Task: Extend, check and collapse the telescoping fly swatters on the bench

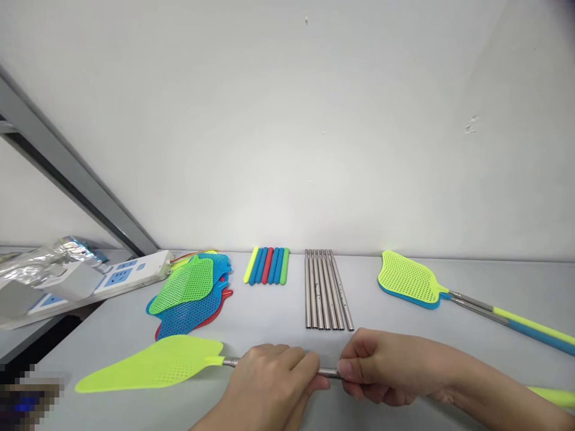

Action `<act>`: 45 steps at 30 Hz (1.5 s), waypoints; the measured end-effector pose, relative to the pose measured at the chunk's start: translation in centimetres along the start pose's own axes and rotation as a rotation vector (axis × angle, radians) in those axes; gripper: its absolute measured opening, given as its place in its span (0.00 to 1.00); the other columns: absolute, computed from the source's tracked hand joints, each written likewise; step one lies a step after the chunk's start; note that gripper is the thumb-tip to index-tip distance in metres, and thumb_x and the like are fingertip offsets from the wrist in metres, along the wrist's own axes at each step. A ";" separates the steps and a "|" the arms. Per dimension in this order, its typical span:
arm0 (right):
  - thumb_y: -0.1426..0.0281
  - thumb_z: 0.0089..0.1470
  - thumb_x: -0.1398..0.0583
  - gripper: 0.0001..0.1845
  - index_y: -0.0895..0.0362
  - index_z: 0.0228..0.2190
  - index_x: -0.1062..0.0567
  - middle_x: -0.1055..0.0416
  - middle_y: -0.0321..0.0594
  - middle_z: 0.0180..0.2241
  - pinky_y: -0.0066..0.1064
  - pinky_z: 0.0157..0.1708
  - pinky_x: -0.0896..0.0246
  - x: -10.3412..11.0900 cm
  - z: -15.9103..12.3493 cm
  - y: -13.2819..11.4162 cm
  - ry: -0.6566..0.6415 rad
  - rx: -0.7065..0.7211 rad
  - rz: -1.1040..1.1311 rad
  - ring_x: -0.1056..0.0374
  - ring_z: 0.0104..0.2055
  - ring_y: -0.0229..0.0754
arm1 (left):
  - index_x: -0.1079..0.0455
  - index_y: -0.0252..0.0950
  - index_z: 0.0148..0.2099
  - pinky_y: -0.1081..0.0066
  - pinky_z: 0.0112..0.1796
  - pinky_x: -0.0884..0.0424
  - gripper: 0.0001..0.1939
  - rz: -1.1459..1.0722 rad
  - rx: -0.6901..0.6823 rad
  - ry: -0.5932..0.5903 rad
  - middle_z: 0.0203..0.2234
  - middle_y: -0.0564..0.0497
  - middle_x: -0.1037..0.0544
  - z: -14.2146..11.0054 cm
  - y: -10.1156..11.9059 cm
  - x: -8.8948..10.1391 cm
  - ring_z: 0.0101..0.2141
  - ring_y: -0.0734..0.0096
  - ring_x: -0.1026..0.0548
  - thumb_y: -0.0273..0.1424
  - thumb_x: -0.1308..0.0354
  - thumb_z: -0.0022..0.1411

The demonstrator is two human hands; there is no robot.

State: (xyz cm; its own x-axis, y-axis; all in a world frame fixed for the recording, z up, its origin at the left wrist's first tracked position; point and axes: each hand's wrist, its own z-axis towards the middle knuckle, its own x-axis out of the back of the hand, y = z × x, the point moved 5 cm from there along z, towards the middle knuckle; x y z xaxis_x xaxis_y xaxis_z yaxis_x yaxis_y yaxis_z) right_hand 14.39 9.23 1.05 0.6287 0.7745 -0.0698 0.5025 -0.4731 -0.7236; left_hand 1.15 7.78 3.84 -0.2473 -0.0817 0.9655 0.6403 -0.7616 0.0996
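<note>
A yellow fly swatter (166, 362) stretches across the front of the table, its perforated head pointing left. Around the metal rod just right of its head my left hand (274, 383) is closed, back of the hand up. My right hand (381, 368) pinches the same rod further right, thumb on top. A short bare stretch of rod (329, 373) shows between the two hands. At the right edge, past my forearm, a yellow-green handle (550, 396) shows; my arm hides whether it joins this rod.
Behind my hands lie several metal rods (326, 293) and several coloured grip sleeves (267, 266). Loose swatter heads (186, 299) are piled at the left, near a power strip (121, 275) and plastic bags (49, 263). Two fly swatters (411, 278) lie at the right. A wall rises behind.
</note>
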 end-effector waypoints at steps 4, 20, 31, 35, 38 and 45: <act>0.67 0.52 0.50 0.14 0.60 0.19 0.35 0.48 0.29 0.14 0.19 0.10 0.65 -0.3 0.0 -0.1 0.042 0.011 -0.035 0.57 0.11 0.25 | 0.42 0.37 0.25 0.75 0.18 0.42 0.11 0.014 0.003 -0.021 0.17 0.56 0.30 -0.2 0.2 -0.3 0.16 0.73 0.33 0.30 0.57 0.60; 0.66 0.51 0.50 0.16 0.61 0.19 0.32 0.45 0.30 0.14 0.19 0.09 0.62 -1.2 0.9 0.6 0.059 0.093 -0.110 0.55 0.11 0.26 | 0.43 0.37 0.23 0.72 0.15 0.46 0.21 0.065 -0.043 0.056 0.14 0.56 0.31 -0.4 1.1 -1.7 0.13 0.73 0.33 0.36 0.68 0.65; 0.61 0.53 0.50 0.18 0.61 0.27 0.26 0.43 0.32 0.17 0.20 0.18 0.52 0.4 -0.4 -1.7 0.177 0.280 -0.344 0.48 0.20 0.30 | 0.37 0.37 0.33 0.70 0.27 0.37 0.10 -0.017 0.097 -0.240 0.27 0.52 0.29 0.3 -0.1 -1.0 0.27 0.69 0.32 0.28 0.59 0.62; 0.62 0.51 0.48 0.16 0.60 0.28 0.27 0.42 0.32 0.18 0.21 0.19 0.55 1.4 -1.4 -2.2 0.218 0.274 -0.380 0.49 0.21 0.31 | 0.37 0.36 0.31 0.68 0.32 0.39 0.13 -0.047 0.156 -0.249 0.26 0.53 0.31 0.5 -1.4 0.4 0.29 0.68 0.33 0.30 0.61 0.64; 0.59 0.51 0.47 0.17 0.59 0.28 0.27 0.41 0.32 0.19 0.22 0.18 0.57 2.6 -2.3 -2.6 0.230 0.266 -0.427 0.50 0.20 0.30 | 0.38 0.36 0.30 0.71 0.28 0.41 0.14 -0.043 0.184 -0.239 0.24 0.53 0.31 0.5 -2.8 1.4 0.27 0.69 0.33 0.33 0.61 0.64; 0.59 0.50 0.46 0.14 0.56 0.30 0.28 0.39 0.33 0.23 0.24 0.21 0.55 5.6 -4.0 -3.5 0.310 0.305 -0.652 0.47 0.24 0.33 | 0.42 0.36 0.28 0.73 0.20 0.50 0.16 0.117 0.116 -0.269 0.18 0.56 0.33 0.4 -4.5 2.9 0.18 0.72 0.34 0.34 0.63 0.65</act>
State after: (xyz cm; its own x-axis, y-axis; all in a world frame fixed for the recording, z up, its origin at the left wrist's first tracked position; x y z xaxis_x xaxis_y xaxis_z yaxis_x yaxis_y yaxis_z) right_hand 18.50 13.55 5.96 0.4222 0.6826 0.5965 0.6705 0.2078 -0.7123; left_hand -2.22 11.22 6.29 0.0244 0.0202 0.9995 0.7355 -0.6775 -0.0042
